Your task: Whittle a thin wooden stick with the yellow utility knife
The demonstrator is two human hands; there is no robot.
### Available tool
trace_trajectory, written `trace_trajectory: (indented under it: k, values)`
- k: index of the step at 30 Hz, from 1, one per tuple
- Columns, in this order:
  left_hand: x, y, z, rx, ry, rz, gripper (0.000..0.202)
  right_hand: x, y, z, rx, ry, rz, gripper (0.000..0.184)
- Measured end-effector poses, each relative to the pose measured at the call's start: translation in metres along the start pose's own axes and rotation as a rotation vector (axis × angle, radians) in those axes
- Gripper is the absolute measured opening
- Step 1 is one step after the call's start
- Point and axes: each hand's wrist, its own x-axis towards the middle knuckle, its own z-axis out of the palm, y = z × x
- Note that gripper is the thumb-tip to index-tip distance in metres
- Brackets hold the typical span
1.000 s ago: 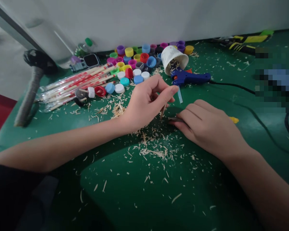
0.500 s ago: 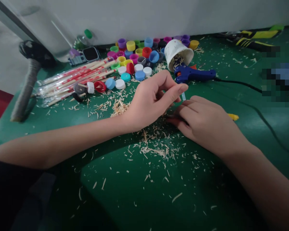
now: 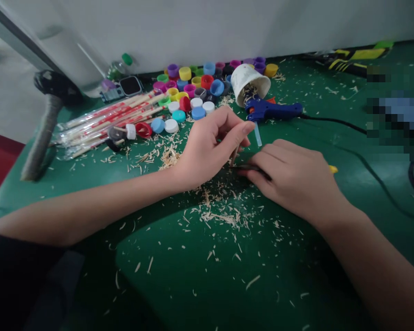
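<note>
Nearest: pale curled wood shavings (image 3: 227, 217), scattered over green worktop (image 3: 175, 285). Right hand (image 3: 290, 179): fingers curled closed about thin dark blade-like tool (image 3: 261, 172). Left hand (image 3: 214, 151): fingers pinched closed on slim pale wooden stick (image 3: 233, 157), lower end just beside tool; contact I cannot confirm. Step in hand, I judge: whittling stick. Next move calls for steady pinch, shallow stroke. Beyond: blue plastic glue gun (image 3: 274, 110), white tapered cup (image 3: 242, 79), multicoloured plastic bottle caps (image 3: 207, 82).

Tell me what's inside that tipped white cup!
What look like wood shavings show in the mouth of the white cup. The blue glue gun covers part of the opening, so I can't see what lies deeper.
</note>
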Motion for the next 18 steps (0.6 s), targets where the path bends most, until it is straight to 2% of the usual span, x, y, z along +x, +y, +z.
trace_trajectory:
  k: [3, 6, 18]
  values:
    - [0.0, -0.001, 0.001, 0.014, 0.002, -0.011, 0.024, -0.007, 0.009, -0.004, 0.043, -0.021, 0.049, 0.024]
    - [-0.001, -0.003, 0.001, -0.003, 0.003, -0.009, 0.023, -0.01, 0.012, -0.006, 0.072, -0.068, 0.027, 0.023]
    - [-0.002, 0.0, 0.001, -0.01, -0.004, -0.027, 0.02, -0.005, -0.001, -0.003, -0.031, -0.033, -0.043, 0.019]
